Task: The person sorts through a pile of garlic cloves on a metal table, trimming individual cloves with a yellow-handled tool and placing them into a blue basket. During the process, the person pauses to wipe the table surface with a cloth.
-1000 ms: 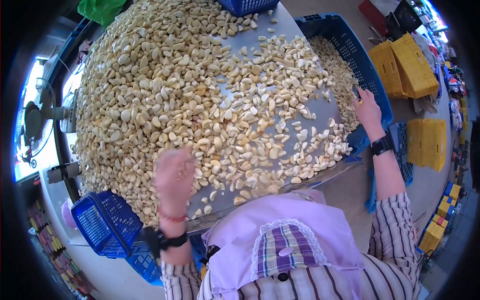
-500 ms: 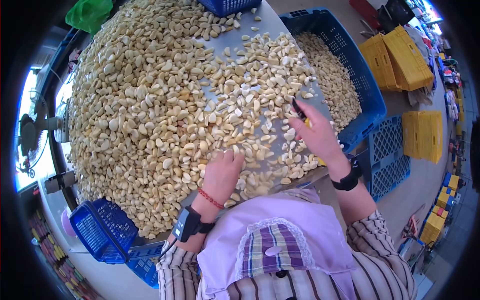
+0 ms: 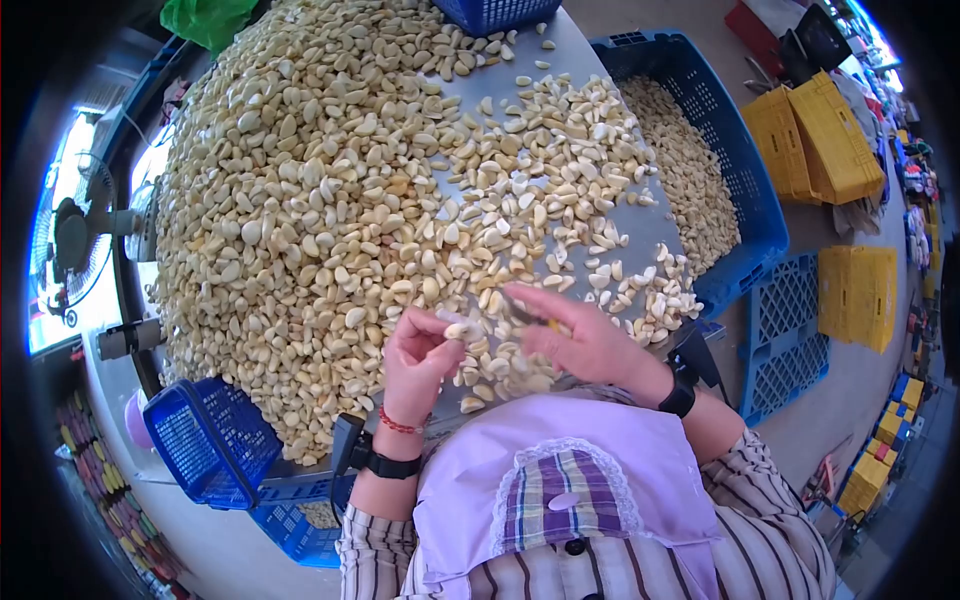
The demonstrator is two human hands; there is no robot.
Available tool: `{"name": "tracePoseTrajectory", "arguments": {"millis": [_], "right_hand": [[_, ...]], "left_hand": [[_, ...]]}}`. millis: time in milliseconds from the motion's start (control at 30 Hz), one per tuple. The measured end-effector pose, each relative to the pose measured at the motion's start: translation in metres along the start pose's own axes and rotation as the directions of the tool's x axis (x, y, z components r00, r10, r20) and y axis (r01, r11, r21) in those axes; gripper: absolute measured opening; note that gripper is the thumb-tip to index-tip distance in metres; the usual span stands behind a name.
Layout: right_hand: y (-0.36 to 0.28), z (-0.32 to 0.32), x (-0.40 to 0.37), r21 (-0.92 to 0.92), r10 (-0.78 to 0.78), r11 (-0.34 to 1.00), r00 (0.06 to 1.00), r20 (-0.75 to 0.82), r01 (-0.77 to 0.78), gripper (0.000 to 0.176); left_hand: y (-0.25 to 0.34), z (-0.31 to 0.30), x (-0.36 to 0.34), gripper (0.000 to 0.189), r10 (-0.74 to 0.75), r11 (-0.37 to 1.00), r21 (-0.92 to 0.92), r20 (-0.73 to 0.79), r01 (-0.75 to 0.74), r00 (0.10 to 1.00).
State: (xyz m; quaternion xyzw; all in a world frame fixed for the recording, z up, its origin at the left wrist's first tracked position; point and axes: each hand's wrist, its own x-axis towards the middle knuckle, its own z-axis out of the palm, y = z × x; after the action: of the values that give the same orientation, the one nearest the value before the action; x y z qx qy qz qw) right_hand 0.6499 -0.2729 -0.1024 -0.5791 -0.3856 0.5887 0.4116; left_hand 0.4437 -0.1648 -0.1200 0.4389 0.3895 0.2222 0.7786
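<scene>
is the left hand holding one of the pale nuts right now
Yes, the bare left hand pinches one pale cream nut between thumb and fingers.

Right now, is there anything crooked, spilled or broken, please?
One yellow crate leans askew against another crate, right of the blue bin. Pale pieces lie loose across the table, but not clearly spilled; I see no damage.

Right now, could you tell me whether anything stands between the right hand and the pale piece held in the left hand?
Nothing visible does: between the right hand, with its small tool, and the pale piece pinched by the left hand, there is only a gap over loose pieces.
</scene>
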Motion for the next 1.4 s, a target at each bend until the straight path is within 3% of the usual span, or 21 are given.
{"name": "tracePoseTrajectory", "arguments": {"millis": [133, 233, 300, 367, 433, 500, 567, 633, 767, 833, 933, 1000, 1033, 1100, 1133, 1167, 1200, 1233, 1300, 1367, 1400], "right_hand": [[-0.009, 0.011, 0.007, -0.067, -0.069, 0.995, 0.989, 0.13, 0.078, 0.063], [-0.022, 0.017, 0.013, -0.033, 0.033, 0.999, 0.978, 0.207, -0.027, 0.063], [-0.025, 0.02, 0.013, -0.013, 0.057, 0.998, 0.973, 0.223, -0.055, 0.059], [-0.013, 0.025, 0.012, -0.024, -0.096, 0.994, 0.971, 0.22, 0.104, 0.055], [-0.019, 0.03, 0.013, -0.006, -0.01, 1.0, 0.961, 0.278, 0.012, 0.05], [-0.012, 0.038, 0.018, -0.015, -0.025, 0.999, 0.972, 0.233, 0.03, 0.05], [-0.016, 0.034, 0.024, -0.113, 0.026, 0.994, 0.985, 0.17, -0.006, 0.047], [-0.019, 0.03, 0.03, 0.077, 0.236, 0.965, 0.957, 0.169, -0.252, 0.046], [-0.012, 0.047, 0.035, 0.083, 0.003, 0.996, 0.987, 0.162, -0.017, 0.043], [-0.018, 0.048, 0.037, 0.096, 0.054, 0.993, 0.989, 0.138, -0.067, 0.042], [-0.023, 0.05, 0.037, 0.172, 0.159, 0.969, 0.979, 0.131, -0.18, 0.042], [-0.03, 0.047, 0.039, 0.21, 0.191, 0.955, 0.977, 0.095, -0.207, 0.043], [-0.026, 0.044, 0.041, 0.213, 0.193, 0.954, 0.977, 0.093, -0.209, 0.043], [-0.015, 0.035, 0.044, 0.369, 0.143, 0.92, 0.99, -0.005, -0.131, 0.044], [-0.016, 0.033, 0.044, 0.386, 0.159, 0.912, 0.987, -0.03, -0.135, 0.044], [-0.014, 0.033, 0.045, 0.387, 0.16, 0.912, 0.987, -0.03, -0.136, 0.044], [-0.009, 0.035, 0.046, 0.351, 0.179, 0.923, 0.983, -0.029, -0.158, 0.045], [-0.008, 0.036, 0.047, 0.314, 0.198, 0.932, 0.98, -0.026, -0.18, 0.046], [-0.022, 0.043, 0.05, 0.231, 0.23, 0.945, 0.973, 0.025, -0.23, 0.047], [-0.025, 0.05, 0.052, 0.147, 0.274, 0.949, 0.96, 0.06, -0.28, 0.049], [-0.018, 0.054, 0.054, 0.066, 0.141, 0.987, 0.989, 0.052, -0.145, 0.051]], "left_hand": [[0.009, 0.02, -0.003, 0.014, 0.09, 0.995, 0.043, -0.036, -0.088, 0.995], [0.004, 0.02, -0.007, 0.015, 0.237, 0.967, 0.098, -0.008, -0.235, 0.971], [0.007, 0.008, -0.013, 0.015, 0.23, 0.957, 0.18, -0.003, -0.226, 0.973], [0.013, 0.003, -0.019, 0.015, 0.149, 0.985, 0.076, 0.113, -0.158, 0.982], [0.004, -0.009, -0.023, 0.013, 0.188, 0.981, 0.009, 0.144, -0.191, 0.971], [-0.005, -0.02, -0.032, 0.011, -0.023, 0.939, -0.338, 0.11, 0.059, 0.994], [-0.008, -0.019, -0.033, 0.011, 0.03, 0.937, -0.351, 0.085, 0.002, 0.996], [0.005, -0.006, -0.026, 0.012, 0.002, 0.996, -0.087, -0.204, -0.02, 0.979], [0.009, 0.0, -0.017, 0.012, 0.127, 0.991, 0.066, -0.218, -0.115, 0.968], [0.011, -0.007, -0.015, 0.01, 0.125, 0.989, 0.106, -0.202, -0.105, 0.971], [0.006, -0.021, -0.014, 0.011, 0.037, 0.999, -0.024, -0.155, -0.041, 0.987], [0.007, -0.032, -0.014, 0.011, 0.095, 0.819, -0.567, -0.016, -0.087, 0.995], [0.014, -0.034, -0.014, 0.011, 0.091, 0.82, -0.566, -0.013, -0.082, 0.996], [0.033, -0.038, -0.01, 0.015, 0.268, 0.873, -0.317, -0.325, -0.371, 0.907], [0.035, -0.055, -0.008, 0.015, 0.266, 0.874, -0.317, -0.322, -0.368, 0.909], [0.033, -0.081, -0.005, 0.017, 0.374, 0.874, 0.429, -0.296, -0.227, 0.879], [0.032, -0.093, -0.004, 0.019, 0.438, 0.367, 0.93, -0.202, 0.031, 0.876], [0.028, -0.097, -0.004, 0.019, 0.437, 0.367, 0.929, -0.207, 0.037, 0.875], [0.028, -0.102, -0.003, 0.023, 0.485, -0.053, 0.999, 0.03, -0.005, 0.874], [0.026, -0.097, -0.002, 0.022, 0.502, -0.087, 0.996, 0.046, -0.003, 0.864], [0.023, -0.096, -0.001, 0.02, 0.491, 0.031, 0.998, 0.03, -0.051, 0.87]]}}
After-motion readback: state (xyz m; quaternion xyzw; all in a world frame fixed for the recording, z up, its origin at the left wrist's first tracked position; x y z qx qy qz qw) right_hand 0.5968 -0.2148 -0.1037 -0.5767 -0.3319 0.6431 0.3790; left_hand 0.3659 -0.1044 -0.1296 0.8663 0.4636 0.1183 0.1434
